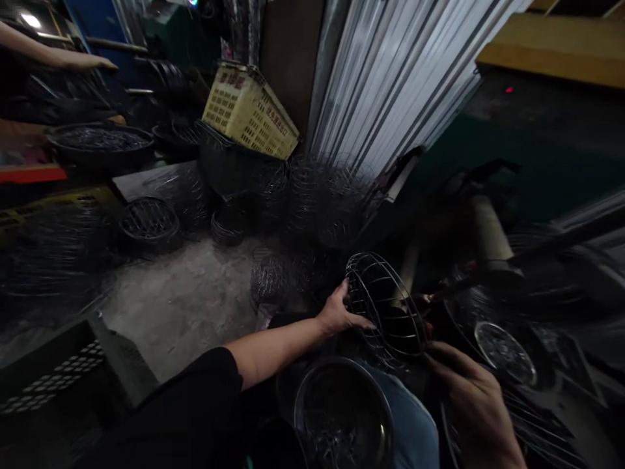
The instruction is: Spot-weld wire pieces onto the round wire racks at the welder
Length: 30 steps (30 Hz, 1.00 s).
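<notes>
A round wire cage (383,303) of thin metal rings and ribs is tilted in front of me, right of the middle. My left hand (340,311) grips its left side, thumb and fingers around the wires. At its lower right rim is my right hand (469,384), with the fingers pressed together near the wire; what they pinch, if anything, is too dark and small to make out. Below the cage, by my lap, sits a round metal bowl (344,404) with small shiny pieces at its bottom.
A yellow crate (251,111) tops a dark bin at the back. Stacks of wire cages (312,202) stand beside it. A green crate (117,358) is at lower left, a dish of metal pieces (505,352) at right. Another person's arm (63,57) reaches in at upper left.
</notes>
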Tool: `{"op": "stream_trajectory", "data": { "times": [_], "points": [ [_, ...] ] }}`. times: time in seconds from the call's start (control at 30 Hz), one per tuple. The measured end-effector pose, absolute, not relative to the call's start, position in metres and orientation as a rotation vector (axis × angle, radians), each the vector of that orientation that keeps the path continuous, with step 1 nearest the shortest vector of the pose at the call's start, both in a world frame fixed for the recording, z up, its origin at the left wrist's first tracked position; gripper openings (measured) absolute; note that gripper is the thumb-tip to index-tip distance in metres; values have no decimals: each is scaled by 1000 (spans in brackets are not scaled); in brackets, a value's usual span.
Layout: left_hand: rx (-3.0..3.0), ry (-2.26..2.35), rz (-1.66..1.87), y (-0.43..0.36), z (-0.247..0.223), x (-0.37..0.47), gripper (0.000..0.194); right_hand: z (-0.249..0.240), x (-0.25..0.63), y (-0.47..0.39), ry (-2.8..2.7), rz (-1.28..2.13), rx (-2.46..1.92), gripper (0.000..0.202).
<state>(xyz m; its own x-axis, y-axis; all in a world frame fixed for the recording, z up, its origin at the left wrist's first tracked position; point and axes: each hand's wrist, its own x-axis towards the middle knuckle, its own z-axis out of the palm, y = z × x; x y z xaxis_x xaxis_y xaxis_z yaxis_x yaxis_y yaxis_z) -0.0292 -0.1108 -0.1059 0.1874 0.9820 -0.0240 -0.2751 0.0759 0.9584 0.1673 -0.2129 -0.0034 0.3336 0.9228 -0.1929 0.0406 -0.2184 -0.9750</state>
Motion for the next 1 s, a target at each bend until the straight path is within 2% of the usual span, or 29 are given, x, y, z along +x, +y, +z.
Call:
{"op": "stream_trajectory", "data": {
  "times": [0.13, 0.5, 0.73, 1.0],
  "points": [
    [1228, 1002, 1168, -99, -115, -15, 141, -26, 187, -212, -917, 892, -1526, 36],
    [1515, 1199, 1240, -88, -126, 13, 126, -102, 230, -199, -854, 742, -1529, 35],
    [1500, 1207, 1284, -74, -137, 38, 129, -117, 245, -186, -828, 615, -1454, 36],
    [1425, 1222, 1370, -70, -145, 55, 125, -106, 247, -173, -878, 496, -1388, 34]
  ]
}}
